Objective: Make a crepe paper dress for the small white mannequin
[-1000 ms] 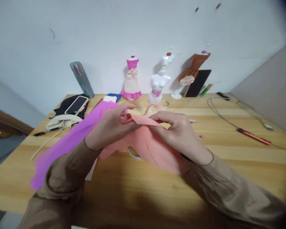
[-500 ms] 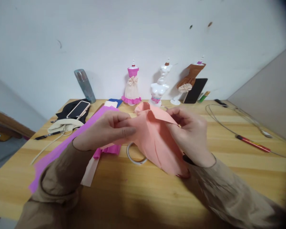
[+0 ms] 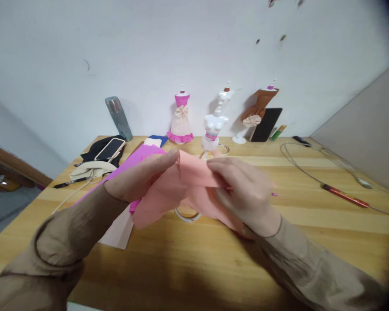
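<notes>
A sheet of salmon-pink crepe paper (image 3: pixel 168 194) is stretched between my hands above the table, with its upper edge folded over. My left hand (image 3: pixel 142 175) pinches its left end, thumb on top. My right hand (image 3: pixel 246 192), a little blurred, grips the right end of the fold. Beneath the paper lies a roll of tape (image 3: pixel 188 217), partly covered. Under my left forearm are a purple paper sheet (image 3: pixel 138 157) and a pale pink strip (image 3: pixel 119 235).
Against the wall stand a pink-and-cream dressed mannequin (image 3: pixel 181 116), a bare white mannequin (image 3: pixel 215 125) and a brown-dressed one (image 3: pixel 262 101). A bottle (image 3: pixel 119 119) and a phone (image 3: pixel 110 149) sit at the left. A red cylindrical tool (image 3: pixel 345 195) with a cord lies right.
Both hands have shifted the pink paper; its left part now hangs lower below my left hand. The fold between the hands lies flatter, and the bare mannequin's lower part shows more.
</notes>
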Tool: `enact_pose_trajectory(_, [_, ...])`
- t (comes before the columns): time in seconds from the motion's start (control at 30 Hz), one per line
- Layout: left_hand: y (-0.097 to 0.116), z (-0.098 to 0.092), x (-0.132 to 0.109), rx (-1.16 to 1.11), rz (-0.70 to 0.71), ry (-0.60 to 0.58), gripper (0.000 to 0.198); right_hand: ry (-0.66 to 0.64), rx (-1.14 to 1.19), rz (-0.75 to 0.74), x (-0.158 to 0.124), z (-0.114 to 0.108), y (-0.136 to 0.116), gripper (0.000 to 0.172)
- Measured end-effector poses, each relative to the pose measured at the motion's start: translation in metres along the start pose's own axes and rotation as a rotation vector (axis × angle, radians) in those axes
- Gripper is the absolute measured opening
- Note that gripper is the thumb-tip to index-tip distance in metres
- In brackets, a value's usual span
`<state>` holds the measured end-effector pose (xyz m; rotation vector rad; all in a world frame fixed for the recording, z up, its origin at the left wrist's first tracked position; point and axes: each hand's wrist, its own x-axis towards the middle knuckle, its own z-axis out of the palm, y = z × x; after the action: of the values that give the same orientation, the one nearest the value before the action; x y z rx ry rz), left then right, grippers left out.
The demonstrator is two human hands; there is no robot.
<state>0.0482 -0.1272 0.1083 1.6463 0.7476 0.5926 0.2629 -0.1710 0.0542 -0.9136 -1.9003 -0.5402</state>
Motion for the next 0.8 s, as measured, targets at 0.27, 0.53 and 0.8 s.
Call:
enact_pose_trajectory(0.27, [-0.019,-0.008,-0.016,-0.039,-0.059,0.04,0.023,-0.397,0.421,0.035,-0.015,-0.03,0.005,0.043])
enact_pose_trajectory(0.53, [-0.036,-0.043,-0.048,0.364,0.421,0.186,0.016,-0.531,0.714,1.062,-0.074,-0.015,0.062,0.049])
enact_pose_trajectory(0.8, [-0.02,-0.045,-0.057,0.379,0.497,-0.031,0.011,-0.499,0.897,0.876,-0.061,0.021,0.052,0.061])
